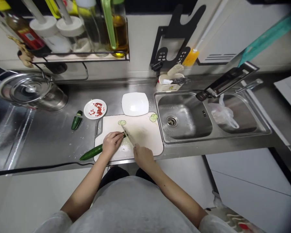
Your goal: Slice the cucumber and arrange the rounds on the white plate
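Observation:
A long green cucumber lies across the left part of the white cutting board, its near end jutting past the board's edge. My left hand is closed over it, fingers pressing it down. In my right hand is the handle of a kitchen knife, whose blade meets the cucumber's cut end just beyond my left fingertips. A few thin cucumber slices rest near the board's far edge. More pale green slices sit at its far right corner.
Behind the board stands a white square plate. To its left are a small plate with red bits and cucumber end pieces. A double sink adjoins the board on the right. A lidded steel pot stands far left.

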`<state>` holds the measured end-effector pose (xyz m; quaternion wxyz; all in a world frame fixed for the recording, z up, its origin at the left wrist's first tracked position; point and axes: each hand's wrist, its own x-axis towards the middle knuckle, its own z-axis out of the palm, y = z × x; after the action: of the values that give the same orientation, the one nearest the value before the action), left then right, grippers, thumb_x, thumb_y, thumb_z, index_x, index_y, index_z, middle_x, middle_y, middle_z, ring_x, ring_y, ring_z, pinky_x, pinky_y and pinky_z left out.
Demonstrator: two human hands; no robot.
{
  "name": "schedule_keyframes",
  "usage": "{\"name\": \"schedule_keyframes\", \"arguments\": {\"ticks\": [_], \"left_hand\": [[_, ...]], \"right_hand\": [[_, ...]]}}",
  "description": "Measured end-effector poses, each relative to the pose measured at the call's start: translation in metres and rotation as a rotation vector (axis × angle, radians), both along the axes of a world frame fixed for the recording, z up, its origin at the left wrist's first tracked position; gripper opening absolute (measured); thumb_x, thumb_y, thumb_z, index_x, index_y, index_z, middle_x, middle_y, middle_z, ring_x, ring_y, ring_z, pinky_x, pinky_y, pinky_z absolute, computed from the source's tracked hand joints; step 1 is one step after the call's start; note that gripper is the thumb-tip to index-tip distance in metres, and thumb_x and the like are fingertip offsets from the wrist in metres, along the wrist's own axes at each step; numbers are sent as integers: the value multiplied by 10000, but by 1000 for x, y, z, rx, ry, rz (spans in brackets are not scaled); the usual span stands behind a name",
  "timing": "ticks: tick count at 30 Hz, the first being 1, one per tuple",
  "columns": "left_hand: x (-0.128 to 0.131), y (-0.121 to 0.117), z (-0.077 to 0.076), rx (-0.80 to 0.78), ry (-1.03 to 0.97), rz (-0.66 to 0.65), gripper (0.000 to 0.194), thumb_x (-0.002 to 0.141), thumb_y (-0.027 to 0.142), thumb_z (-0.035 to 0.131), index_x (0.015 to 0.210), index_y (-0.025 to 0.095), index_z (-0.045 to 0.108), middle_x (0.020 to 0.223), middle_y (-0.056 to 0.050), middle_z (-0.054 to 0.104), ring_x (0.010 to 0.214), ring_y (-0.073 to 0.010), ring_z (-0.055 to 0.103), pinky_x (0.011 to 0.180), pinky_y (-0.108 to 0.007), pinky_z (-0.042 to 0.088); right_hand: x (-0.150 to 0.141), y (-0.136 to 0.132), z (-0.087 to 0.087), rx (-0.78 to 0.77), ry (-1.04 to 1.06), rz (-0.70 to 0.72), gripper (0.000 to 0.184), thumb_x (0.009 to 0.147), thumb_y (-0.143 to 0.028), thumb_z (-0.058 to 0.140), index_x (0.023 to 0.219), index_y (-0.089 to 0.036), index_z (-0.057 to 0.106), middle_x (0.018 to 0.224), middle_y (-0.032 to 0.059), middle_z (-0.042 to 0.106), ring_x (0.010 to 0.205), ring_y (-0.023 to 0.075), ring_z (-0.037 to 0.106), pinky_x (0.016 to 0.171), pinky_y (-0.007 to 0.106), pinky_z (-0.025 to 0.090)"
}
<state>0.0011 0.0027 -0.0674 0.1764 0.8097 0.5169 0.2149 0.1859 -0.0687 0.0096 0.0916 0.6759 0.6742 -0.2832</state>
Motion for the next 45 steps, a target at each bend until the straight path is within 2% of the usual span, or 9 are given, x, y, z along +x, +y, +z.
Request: {"name": "schedule_keyframes", "arguments": {"ticks": [12,17,27,37,45], "left_hand": [[1,0,-1,104,38,-24,244,921,323,528,1060,265,719,1032,-44,697,947,-191,606,832,-323,481],[2,-3,-1,147,65,-28,210,908,307,550,998,247,729,1019,-49,693,931,-197,596,808,-319,479],[2,-2,-2,161,94,-55,193,910,285,546,961,224,722,1025,-44,697,924,-199,583,819,-321,470],[1,-1,-4,167,71,-68,182,906,275,549,945,224,719,1029,-50,701,923,-201,593,841,-336,472],[2,-3,-3,186,68,-80,164,898,249,562,954,220,714,1021,-51,706,921,-199,595,850,-333,471]], "right_hand": [[-2,0,7,-61,81,0,303,983,-252,288,1081,-133,549,849,146,696,867,259,692,712,312,484],[-8,-1,11,-108,86,-3,241,930,-139,361,1088,-122,543,850,153,702,923,258,689,734,311,493],[-10,4,11,-117,126,-8,262,871,-81,418,1098,-108,545,867,154,709,935,255,691,742,309,510],[-9,6,6,-116,149,5,263,883,-100,398,1096,-114,551,876,161,706,940,257,687,759,325,510],[-13,9,-1,-72,155,-38,241,862,-93,432,1059,-117,568,855,144,708,905,247,695,744,308,509]]}}
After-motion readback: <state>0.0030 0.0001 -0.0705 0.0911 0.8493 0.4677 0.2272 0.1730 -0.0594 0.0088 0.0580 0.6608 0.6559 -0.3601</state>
